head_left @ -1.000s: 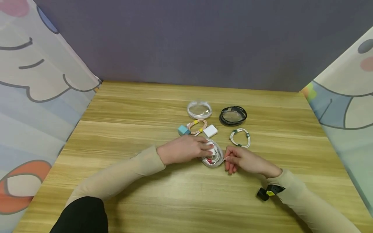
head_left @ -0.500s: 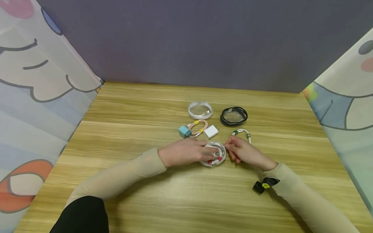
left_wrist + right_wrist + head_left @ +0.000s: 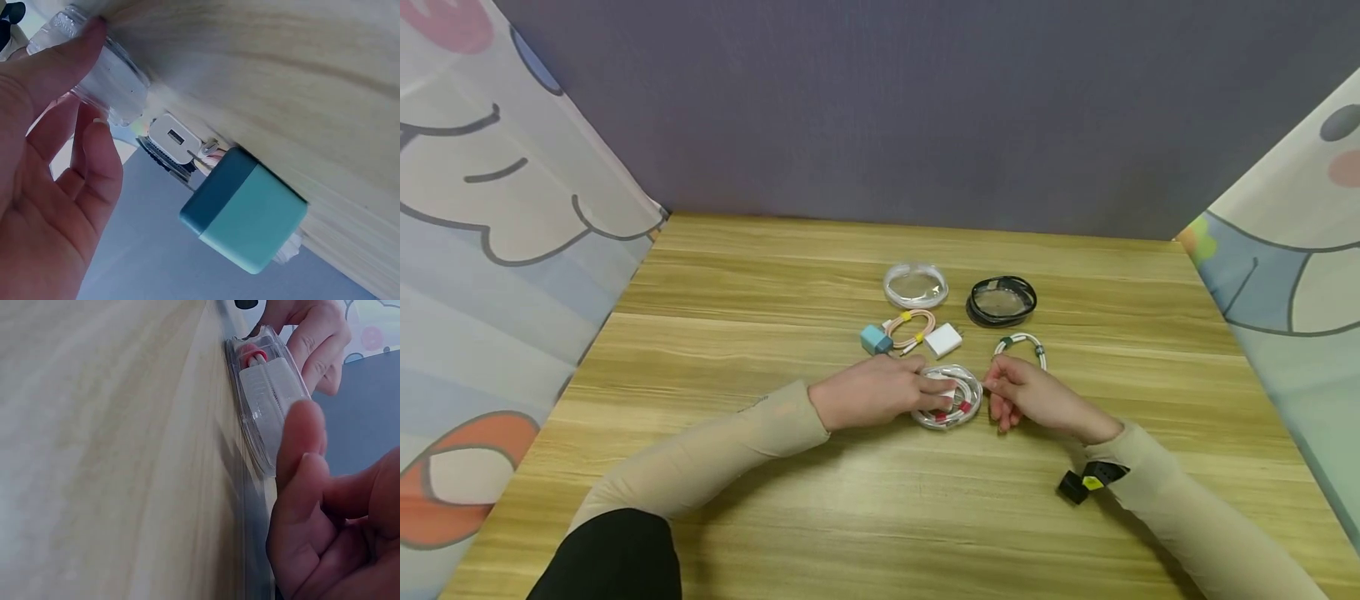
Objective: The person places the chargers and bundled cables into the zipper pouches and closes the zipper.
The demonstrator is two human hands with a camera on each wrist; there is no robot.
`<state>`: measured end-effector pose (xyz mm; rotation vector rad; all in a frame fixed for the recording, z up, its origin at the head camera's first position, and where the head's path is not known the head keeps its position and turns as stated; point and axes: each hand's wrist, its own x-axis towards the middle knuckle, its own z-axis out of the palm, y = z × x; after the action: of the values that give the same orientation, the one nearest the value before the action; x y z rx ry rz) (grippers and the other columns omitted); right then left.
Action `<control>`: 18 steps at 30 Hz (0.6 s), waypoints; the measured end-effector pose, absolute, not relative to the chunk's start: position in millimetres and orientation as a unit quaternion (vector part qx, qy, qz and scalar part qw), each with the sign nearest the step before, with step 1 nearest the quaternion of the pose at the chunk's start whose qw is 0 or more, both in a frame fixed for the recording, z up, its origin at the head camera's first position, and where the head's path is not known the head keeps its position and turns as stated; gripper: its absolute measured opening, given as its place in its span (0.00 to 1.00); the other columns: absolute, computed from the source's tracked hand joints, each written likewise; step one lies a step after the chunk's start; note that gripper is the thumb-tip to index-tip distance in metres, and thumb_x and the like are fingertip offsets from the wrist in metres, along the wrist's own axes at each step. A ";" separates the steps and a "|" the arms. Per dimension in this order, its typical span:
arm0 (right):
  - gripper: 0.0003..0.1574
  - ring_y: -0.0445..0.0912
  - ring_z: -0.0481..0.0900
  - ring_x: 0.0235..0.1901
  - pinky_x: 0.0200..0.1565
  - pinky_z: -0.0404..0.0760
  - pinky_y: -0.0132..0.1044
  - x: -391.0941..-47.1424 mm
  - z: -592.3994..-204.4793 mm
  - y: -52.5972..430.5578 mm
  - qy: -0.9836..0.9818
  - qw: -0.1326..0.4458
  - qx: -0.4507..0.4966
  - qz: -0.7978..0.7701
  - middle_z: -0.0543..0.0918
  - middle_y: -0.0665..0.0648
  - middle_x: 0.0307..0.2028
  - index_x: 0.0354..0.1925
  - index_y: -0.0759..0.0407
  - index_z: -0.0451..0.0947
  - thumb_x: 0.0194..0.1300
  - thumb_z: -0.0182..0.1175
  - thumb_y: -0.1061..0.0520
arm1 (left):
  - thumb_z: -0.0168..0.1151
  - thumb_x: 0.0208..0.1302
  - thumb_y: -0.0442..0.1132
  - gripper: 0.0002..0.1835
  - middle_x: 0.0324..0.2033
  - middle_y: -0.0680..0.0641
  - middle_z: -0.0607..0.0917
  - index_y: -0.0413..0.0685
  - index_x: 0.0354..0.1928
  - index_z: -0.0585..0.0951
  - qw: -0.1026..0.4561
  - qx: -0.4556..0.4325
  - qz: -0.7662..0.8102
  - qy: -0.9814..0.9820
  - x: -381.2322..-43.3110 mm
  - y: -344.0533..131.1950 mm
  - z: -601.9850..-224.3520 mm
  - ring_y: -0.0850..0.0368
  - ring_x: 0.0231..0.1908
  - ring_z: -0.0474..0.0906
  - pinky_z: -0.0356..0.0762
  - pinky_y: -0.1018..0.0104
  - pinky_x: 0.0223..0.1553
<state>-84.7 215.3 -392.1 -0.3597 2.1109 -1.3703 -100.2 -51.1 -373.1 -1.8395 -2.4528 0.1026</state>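
Our left hand [image 3: 874, 390] holds one filled case [image 3: 976, 400], near; our right hand [image 3: 1037, 398] pinches its right edge. Farther off, plugs [image 3: 942, 341] and cables [image 3: 906, 316] seem left to pack, beside two spare cases [image 3: 996, 318].

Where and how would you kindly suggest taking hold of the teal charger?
I'd probably pinch the teal charger by opposite flat sides of its lighter part, coming from the head view's left: it is blocky, and the pinkish cable coil crowds its right.
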 end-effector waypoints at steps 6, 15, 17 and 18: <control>0.13 0.54 0.81 0.20 0.22 0.79 0.41 -77.1 -392.1 222.6 0.779 0.322 -0.128 -0.522 0.80 0.64 0.24 0.39 0.72 0.63 0.73 0.44 0.59 | 0.60 0.63 0.43 0.23 0.63 0.63 0.70 0.68 0.60 0.75 0.045 -0.594 0.044 -0.802 -99.5 -51.9 -372.9 0.61 0.32 0.66 0.65 0.72 0.22; 0.14 0.51 0.81 0.21 0.23 0.79 0.39 -71.6 -393.7 228.1 0.759 0.328 -0.125 -0.548 0.81 0.66 0.27 0.40 0.73 0.63 0.73 0.44 0.59 | 0.58 0.64 0.41 0.23 0.62 0.61 0.71 0.65 0.61 0.74 0.055 -0.604 0.046 -0.794 -99.1 -49.3 -373.3 0.61 0.36 0.68 0.68 0.72 0.28; 0.14 0.50 0.81 0.22 0.23 0.80 0.40 -72.4 -395.0 226.0 0.757 0.324 -0.113 -0.556 0.82 0.67 0.29 0.41 0.73 0.63 0.73 0.44 0.59 | 0.57 0.65 0.39 0.22 0.62 0.60 0.71 0.63 0.61 0.74 0.065 -0.609 0.050 -0.789 -98.3 -49.9 -373.9 0.61 0.39 0.68 0.70 0.71 0.31; 0.14 0.50 0.81 0.23 0.24 0.80 0.40 -72.8 -395.4 224.5 0.757 0.321 -0.108 -0.560 0.82 0.67 0.30 0.41 0.73 0.63 0.73 0.44 0.59 | 0.57 0.65 0.39 0.22 0.62 0.59 0.71 0.63 0.61 0.74 0.069 -0.611 0.052 -0.786 -97.9 -50.2 -374.2 0.61 0.41 0.68 0.71 0.70 0.33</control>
<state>-72.8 224.5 -395.4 -0.2834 1.9878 -1.4704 -97.9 -50.2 -374.2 -1.8405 -2.3671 0.1579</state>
